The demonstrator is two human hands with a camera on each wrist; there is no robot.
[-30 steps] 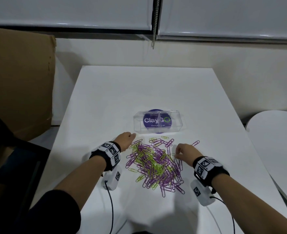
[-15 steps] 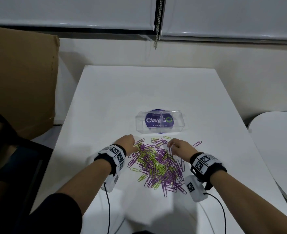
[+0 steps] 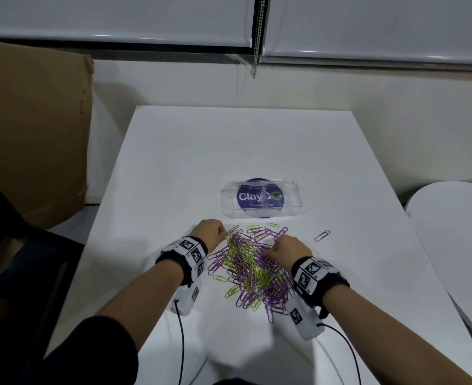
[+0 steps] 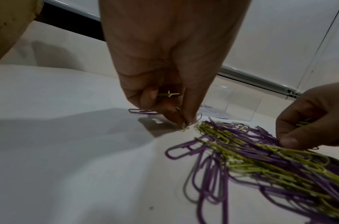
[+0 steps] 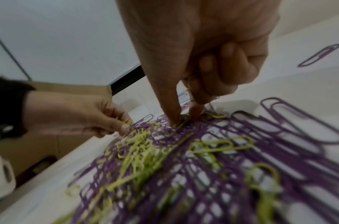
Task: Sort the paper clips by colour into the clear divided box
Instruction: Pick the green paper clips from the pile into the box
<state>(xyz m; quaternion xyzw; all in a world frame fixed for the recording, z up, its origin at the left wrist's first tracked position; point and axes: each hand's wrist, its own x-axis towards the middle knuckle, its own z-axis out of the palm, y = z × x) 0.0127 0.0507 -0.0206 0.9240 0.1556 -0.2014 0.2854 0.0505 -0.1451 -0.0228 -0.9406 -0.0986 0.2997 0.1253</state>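
Head view. White desk point(image 3: 173, 168). Clear divided box point(image 3: 263, 199) stands beyond the heap on a purple round sticker; both compartments look empty, as far as the clear walls show. Mixed heap of purple and green paper clips point(image 3: 252, 269) lies between the wrists, just in front of the box; one stray purple clip point(image 3: 322, 235) sits apart to the right. Left hand point(image 3: 209, 232) at the heap's far left edge, fingers curled, green clips point(image 3: 222, 232) showing at its tips. Right hand point(image 3: 287, 250) at the far right edge, fingers down in the clips. Brown cardboard point(image 3: 32, 129) at left.

Left wrist view. Left hand pinches a few green clips between thumb and fingers point(image 4: 191, 112), tips touching the desk beside the heap. Box partly visible behind.

Right wrist view. Right hand's thumb and forefinger point(image 5: 172, 115) close on a green clip in the heap; the curled fingers appear to keep more clips, blurred.

Progress, judged: sorting barely begun. No clips delivered; nearly the whole heap remains unsorted.
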